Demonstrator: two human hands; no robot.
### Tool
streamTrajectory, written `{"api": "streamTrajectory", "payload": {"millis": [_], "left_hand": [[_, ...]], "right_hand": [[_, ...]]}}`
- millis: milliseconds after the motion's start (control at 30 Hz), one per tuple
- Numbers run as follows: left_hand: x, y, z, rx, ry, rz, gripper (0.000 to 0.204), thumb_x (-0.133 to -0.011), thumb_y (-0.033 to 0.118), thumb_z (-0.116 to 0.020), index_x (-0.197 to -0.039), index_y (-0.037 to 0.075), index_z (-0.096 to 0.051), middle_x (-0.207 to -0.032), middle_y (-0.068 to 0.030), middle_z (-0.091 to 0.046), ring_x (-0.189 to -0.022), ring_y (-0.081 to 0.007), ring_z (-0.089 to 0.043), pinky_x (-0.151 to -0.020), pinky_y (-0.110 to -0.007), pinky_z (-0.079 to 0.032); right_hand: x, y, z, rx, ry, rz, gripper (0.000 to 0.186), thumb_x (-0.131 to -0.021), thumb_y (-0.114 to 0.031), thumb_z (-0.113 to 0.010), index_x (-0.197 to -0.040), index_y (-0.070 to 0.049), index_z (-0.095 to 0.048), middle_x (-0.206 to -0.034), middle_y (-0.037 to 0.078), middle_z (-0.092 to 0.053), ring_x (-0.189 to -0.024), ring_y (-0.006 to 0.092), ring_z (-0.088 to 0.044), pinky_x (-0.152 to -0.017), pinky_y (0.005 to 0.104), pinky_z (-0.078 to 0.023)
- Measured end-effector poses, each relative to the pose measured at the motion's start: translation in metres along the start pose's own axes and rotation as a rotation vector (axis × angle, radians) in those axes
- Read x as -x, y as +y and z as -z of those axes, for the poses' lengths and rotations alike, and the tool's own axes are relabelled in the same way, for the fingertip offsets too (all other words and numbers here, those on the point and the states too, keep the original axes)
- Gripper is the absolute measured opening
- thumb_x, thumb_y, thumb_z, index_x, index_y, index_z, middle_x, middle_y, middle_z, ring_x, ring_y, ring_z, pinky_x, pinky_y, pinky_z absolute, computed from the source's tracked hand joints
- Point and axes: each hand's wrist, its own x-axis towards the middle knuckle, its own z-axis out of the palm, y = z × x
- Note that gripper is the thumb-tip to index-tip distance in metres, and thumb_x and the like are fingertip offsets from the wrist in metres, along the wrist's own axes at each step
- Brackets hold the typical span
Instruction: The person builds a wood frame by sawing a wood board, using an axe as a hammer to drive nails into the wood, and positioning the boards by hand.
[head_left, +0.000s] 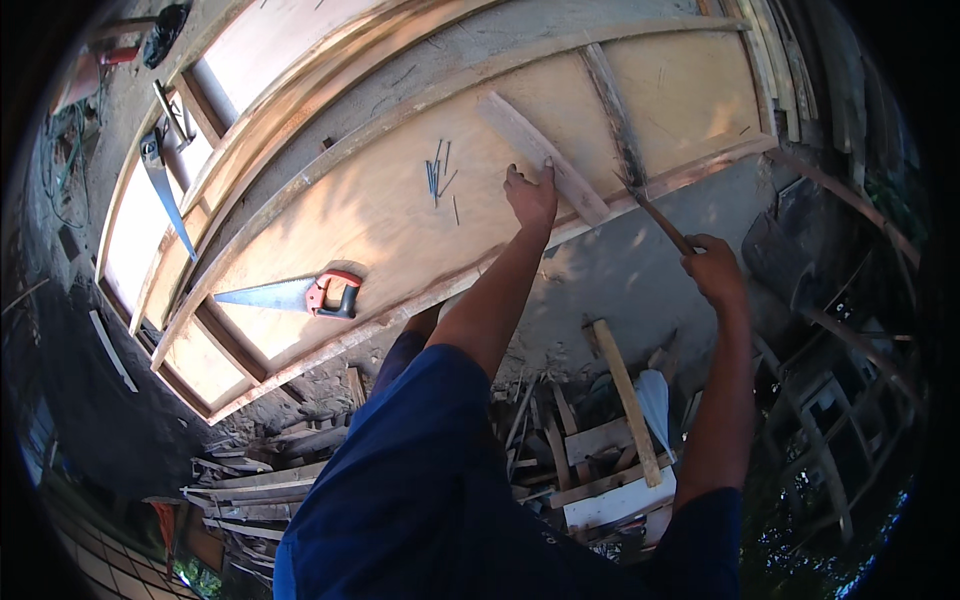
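My left hand (532,200) is over a plywood panel framed with wooden strips (390,235). Its thumb touches the edge of a short loose board (555,165), while the other fingers are bent and stand apart from the thumb. Closed around a wooden handle, my right hand (715,270) holds a hammer (662,220) beyond the panel's near edge. The hammer's head rests by the near end of a dark crosspiece (613,110). Left of my left hand lie several loose nails (436,172).
A handsaw with a red and black grip (335,293) lies on the panel's left part. Another saw (165,195) and a second hammer (172,112) rest on the frame behind. Scrap wood (590,440) is piled below my arms, and long planks (785,70) stand at the far right.
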Motion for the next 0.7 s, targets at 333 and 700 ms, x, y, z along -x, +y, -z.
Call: {"api": "streamTrajectory", "payload": {"millis": [333,700], "left_hand": [[-0.036,-0.007,-0.005,0.779,-0.27,0.46,0.065,-0.097,0.033,-0.071,-0.146,0.003,-0.042,-0.137,-0.0153,-0.057,-0.119,-0.0316,-0.06,-0.1,-0.053,-0.047],[0.024,-0.057,0.126,1.014,-0.248,0.212,0.036,-0.095,0.021,-0.064,-0.124,0.002,-0.055,-0.108,-0.0105,-0.066,-0.096,-0.0243,-0.064,-0.088,-0.04,-0.054]], "right_hand": [[-0.015,0.013,-0.011,0.106,0.045,0.126,0.044,-0.08,-0.015,-0.067,-0.123,-0.005,-0.072,-0.119,0.022,-0.071,-0.112,0.0404,-0.067,-0.099,0.045,-0.051],[-0.007,0.001,-0.005,0.144,0.0,0.041,0.042,-0.084,-0.013,-0.064,-0.125,-0.006,-0.072,-0.12,0.021,-0.071,-0.109,0.0386,-0.069,-0.096,0.0462,-0.053]]}}
